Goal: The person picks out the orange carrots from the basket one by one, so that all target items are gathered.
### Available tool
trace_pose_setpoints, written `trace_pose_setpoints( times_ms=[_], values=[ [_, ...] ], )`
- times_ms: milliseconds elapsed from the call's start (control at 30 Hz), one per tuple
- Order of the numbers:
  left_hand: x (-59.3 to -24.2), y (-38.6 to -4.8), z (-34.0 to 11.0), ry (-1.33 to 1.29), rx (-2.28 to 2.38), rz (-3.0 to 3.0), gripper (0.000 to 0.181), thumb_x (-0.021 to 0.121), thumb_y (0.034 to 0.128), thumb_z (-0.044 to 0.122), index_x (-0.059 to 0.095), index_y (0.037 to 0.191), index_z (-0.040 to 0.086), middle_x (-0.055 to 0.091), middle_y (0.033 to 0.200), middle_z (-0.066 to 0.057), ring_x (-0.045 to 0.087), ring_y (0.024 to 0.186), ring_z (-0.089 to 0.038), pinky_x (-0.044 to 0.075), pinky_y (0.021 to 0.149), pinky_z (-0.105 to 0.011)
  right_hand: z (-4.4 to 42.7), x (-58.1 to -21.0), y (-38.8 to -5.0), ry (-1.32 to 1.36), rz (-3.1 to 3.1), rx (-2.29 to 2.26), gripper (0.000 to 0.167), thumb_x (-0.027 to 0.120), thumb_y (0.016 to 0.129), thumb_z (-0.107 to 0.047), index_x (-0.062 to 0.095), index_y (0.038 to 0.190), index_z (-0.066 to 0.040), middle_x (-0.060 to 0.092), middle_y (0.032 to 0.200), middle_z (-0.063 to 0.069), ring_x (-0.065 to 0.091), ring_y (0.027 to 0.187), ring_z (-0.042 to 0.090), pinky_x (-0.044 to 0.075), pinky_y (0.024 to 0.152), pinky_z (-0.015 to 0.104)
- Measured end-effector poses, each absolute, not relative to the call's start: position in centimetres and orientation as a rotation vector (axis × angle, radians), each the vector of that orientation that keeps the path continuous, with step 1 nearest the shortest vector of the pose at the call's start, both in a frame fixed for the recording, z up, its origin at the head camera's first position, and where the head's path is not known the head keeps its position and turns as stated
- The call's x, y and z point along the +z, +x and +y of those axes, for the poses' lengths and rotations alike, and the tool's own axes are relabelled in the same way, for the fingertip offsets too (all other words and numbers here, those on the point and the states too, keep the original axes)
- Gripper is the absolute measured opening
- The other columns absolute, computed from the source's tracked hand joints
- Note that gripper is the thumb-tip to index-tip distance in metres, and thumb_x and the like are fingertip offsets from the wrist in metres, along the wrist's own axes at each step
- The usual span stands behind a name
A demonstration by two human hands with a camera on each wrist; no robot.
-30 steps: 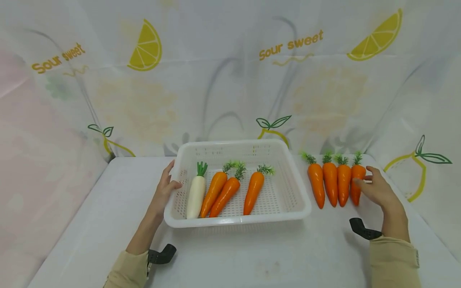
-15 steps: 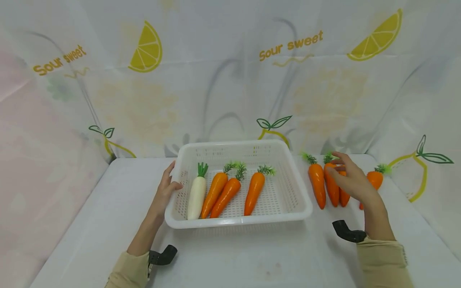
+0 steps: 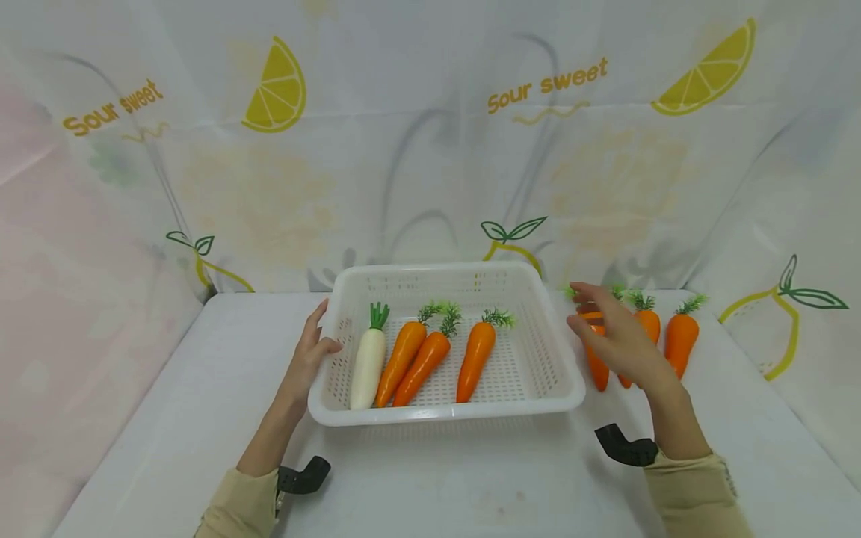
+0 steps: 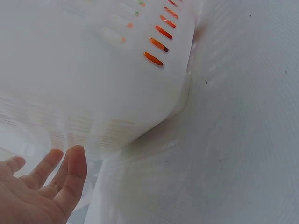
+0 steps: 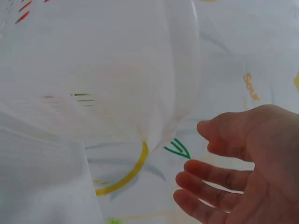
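Observation:
A white plastic basket (image 3: 444, 412) stands on the table. Inside lie a white radish (image 3: 368, 368) with a green top, two carrots side by side, and a separate carrot (image 3: 475, 362) further right. At the basket's left side is my left hand (image 3: 304, 362), its fingertips (image 4: 77, 158) against or very near the outer wall. My right hand (image 3: 622, 340) hovers right of the basket with loosely spread fingers, holding nothing. In the right wrist view its fingertips (image 5: 184, 196) stand apart from the basket wall. Beneath this hand, several carrots lie on the table, partly hidden.
The rightmost loose carrot (image 3: 681, 340) lies slightly apart from its neighbours. A white cloth covers the table (image 3: 457, 493). Behind it hangs a patterned curtain (image 3: 403, 164) with lemon prints. Each wrist carries a black camera mount.
My right hand has moved left from the rightmost carrot, across the row, toward the basket. That carrot now lies further right, apart from the others. My left hand and the basket's contents stay put.

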State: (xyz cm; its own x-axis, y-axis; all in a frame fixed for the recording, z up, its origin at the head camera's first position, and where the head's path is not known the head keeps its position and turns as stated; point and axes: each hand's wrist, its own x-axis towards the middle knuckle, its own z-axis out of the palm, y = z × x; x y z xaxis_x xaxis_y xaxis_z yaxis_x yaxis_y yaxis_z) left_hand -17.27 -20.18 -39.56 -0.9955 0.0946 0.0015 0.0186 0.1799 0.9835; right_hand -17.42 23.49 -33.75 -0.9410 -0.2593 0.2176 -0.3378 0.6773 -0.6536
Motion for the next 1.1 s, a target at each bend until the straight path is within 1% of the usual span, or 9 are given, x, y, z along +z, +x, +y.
trace_pose_setpoints(
  times_ms=[133,267,400,533,633,700,833,967,1100],
  values=[
    [-39.5,-17.3,-20.2,0.115,1.972,2.369,0.073,0.035,0.0872,0.015,0.005,0.151,0.032,0.031,0.152,-0.012,0.046,0.124,-0.036,0.046,0.094,-0.049,22.1,-33.8,-17.3,0.618,-2.769,1.021,0.054,0.056,0.093,-0.019,0.036,0.142,-0.008,0.049,0.132,0.016,0.048,0.118,0.031,0.041,0.097,0.054],
    [-39.3,-17.2,-20.2,0.109,1.97,2.372,0.073,0.035,0.0869,0.015,0.005,0.151,0.032,0.031,0.152,-0.013,0.045,0.125,-0.036,0.047,0.094,-0.049,20.7,-34.0,-17.0,0.762,-2.735,0.933,0.049,0.06,0.091,-0.016,0.044,0.136,-0.008,0.052,0.131,0.01,0.051,0.117,0.026,0.045,0.096,0.047],
    [-39.3,-17.2,-20.2,0.103,1.965,2.374,0.074,0.036,0.087,0.016,0.005,0.152,0.032,0.031,0.151,-0.013,0.045,0.125,-0.036,0.046,0.094,-0.047,19.2,-34.3,-16.5,0.919,-2.722,0.881,0.042,0.061,0.091,-0.018,0.051,0.13,-0.012,0.056,0.127,0.001,0.056,0.111,0.02,0.048,0.092,0.041],
    [-39.3,-17.2,-20.2,0.104,1.966,2.37,0.074,0.036,0.0868,0.015,0.004,0.152,0.031,0.031,0.151,-0.013,0.045,0.125,-0.035,0.046,0.094,-0.046,18.0,-34.8,-16.4,1.031,-2.781,0.847,0.036,0.06,0.091,-0.019,0.053,0.127,-0.017,0.061,0.117,-0.005,0.058,0.101,0.012,0.051,0.087,0.037],
    [-39.2,-17.2,-20.2,0.107,1.972,2.365,0.074,0.036,0.0869,0.016,0.004,0.152,0.031,0.031,0.151,-0.013,0.045,0.125,-0.035,0.047,0.093,-0.046,17.4,-35.1,-16.3,1.049,-2.833,0.822,0.034,0.059,0.092,-0.02,0.054,0.126,-0.018,0.062,0.11,-0.005,0.058,0.096,0.008,0.052,0.084,0.035],
    [-39.2,-17.2,-20.1,0.101,1.972,2.361,0.073,0.036,0.0871,0.016,0.005,0.152,0.031,0.032,0.151,-0.012,0.045,0.125,-0.035,0.046,0.094,-0.046,17.0,-35.1,-16.3,1.048,-2.855,0.806,0.033,0.059,0.092,-0.021,0.055,0.125,-0.017,0.063,0.109,-0.004,0.059,0.094,0.008,0.052,0.083,0.034],
    [-39.3,-17.1,-20.1,0.098,1.977,2.354,0.073,0.037,0.0871,0.016,0.005,0.152,0.032,0.031,0.151,-0.013,0.044,0.126,-0.036,0.045,0.096,-0.05,16.3,-35.0,-16.2,1.045,-2.939,0.823,0.036,0.057,0.093,-0.022,0.053,0.128,-0.013,0.062,0.116,0.001,0.058,0.096,0.011,0.051,0.084,0.033],
    [-39.4,-17.1,-20.1,0.1,1.984,2.349,0.074,0.037,0.0872,0.016,0.005,0.152,0.032,0.03,0.151,-0.014,0.043,0.127,-0.036,0.043,0.098,-0.052,15.4,-35.1,-16.3,1.005,-3.052,0.857,0.042,0.055,0.094,-0.026,0.048,0.134,-0.013,0.058,0.123,0.005,0.058,0.098,0.014,0.05,0.083,0.034],
    [-39.5,-17.2,-20.2,0.094,1.984,2.354,0.073,0.037,0.0872,0.016,0.005,0.152,0.032,0.031,0.151,-0.013,0.044,0.126,-0.036,0.045,0.096,-0.049,14.3,-35.6,-16.7,1.019,-3.137,0.922,0.047,0.054,0.094,-0.025,0.043,0.139,-0.017,0.06,0.116,0.004,0.058,0.093,0.013,0.048,0.081,0.032]
  ],
)
